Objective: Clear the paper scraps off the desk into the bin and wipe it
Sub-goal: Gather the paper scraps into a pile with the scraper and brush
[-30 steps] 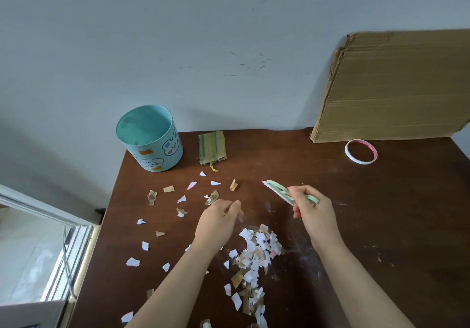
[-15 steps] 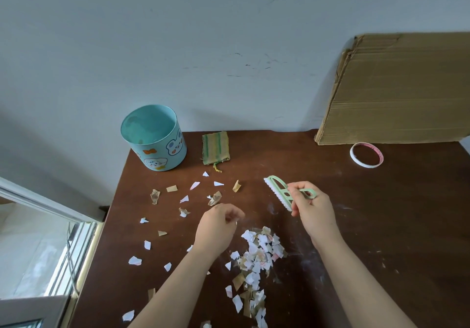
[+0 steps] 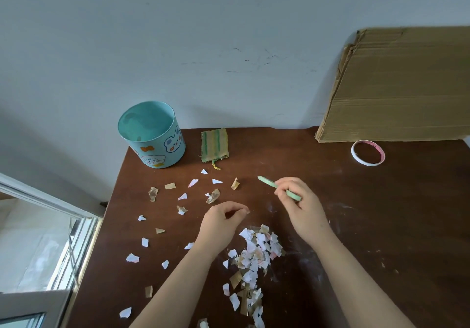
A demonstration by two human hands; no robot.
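A heap of white and tan paper scraps (image 3: 255, 256) lies on the dark brown desk (image 3: 368, 226) near its front, between my forearms. Loose scraps (image 3: 183, 196) are scattered further left and back. A teal bin (image 3: 152, 134) with cartoon animals stands open at the back left corner. A green-and-tan striped cloth (image 3: 215, 145) lies just right of it. My right hand (image 3: 301, 208) grips a small green brush (image 3: 267, 182), seen edge-on, above the desk behind the heap. My left hand (image 3: 222, 222) hovers left of the heap with fingers curled and pinched; whether it holds a scrap is unclear.
A flattened cardboard box (image 3: 399, 86) leans against the wall at the back right. A roll of white tape (image 3: 368, 153) lies in front of it. The desk's left edge drops off beside a window frame (image 3: 50, 226). White smears mark the desk surface right of the heap.
The right hand has turned the brush from flat-on to edge-on and lowered it slightly. The left hand has shifted a little and stays curled beside the heap.
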